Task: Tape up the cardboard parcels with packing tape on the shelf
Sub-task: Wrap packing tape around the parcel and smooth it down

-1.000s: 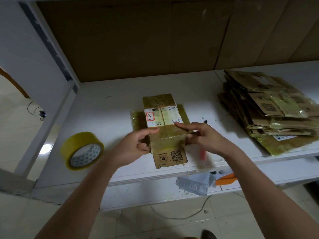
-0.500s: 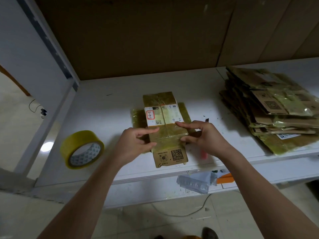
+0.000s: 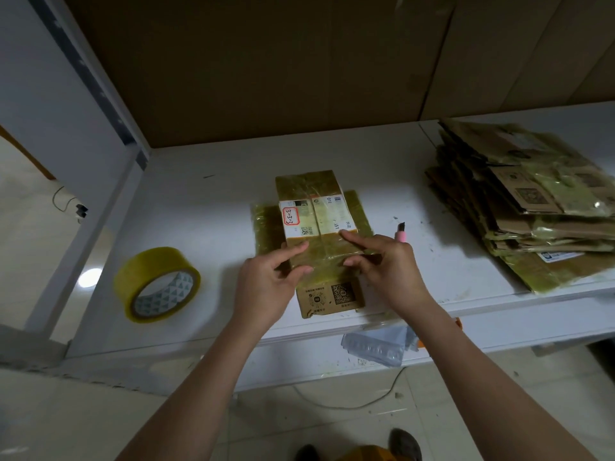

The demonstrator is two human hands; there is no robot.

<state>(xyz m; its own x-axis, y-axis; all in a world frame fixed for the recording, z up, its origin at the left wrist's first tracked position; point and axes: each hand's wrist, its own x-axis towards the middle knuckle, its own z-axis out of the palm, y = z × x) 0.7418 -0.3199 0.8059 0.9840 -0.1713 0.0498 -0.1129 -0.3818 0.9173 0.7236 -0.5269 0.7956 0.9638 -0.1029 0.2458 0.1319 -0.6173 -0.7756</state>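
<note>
A flat cardboard parcel (image 3: 316, 194) wrapped in yellowish tape lies in the middle of the white shelf (image 3: 199, 201), white labels on top and a QR print at its near end. My left hand (image 3: 263, 287) holds its left edge, index finger and thumb lying on the taped top. On the other side, my right hand (image 3: 389, 271) grips the right edge the same way, its index finger stretched across the top. A roll of yellow packing tape (image 3: 156, 284) stands to the left, apart from both hands.
A small pink cutter (image 3: 400, 232) lies just behind my right hand. A stack of flattened taped cartons (image 3: 532, 207) fills the shelf's right end. Brown cardboard sheets line the back. A crumpled plastic bag (image 3: 376, 347) sits on the ledge below the shelf edge.
Both hands stay on the parcel's near half and have shifted slightly. My right hand moved a little towards me, uncovering the pink cutter's blade end.
</note>
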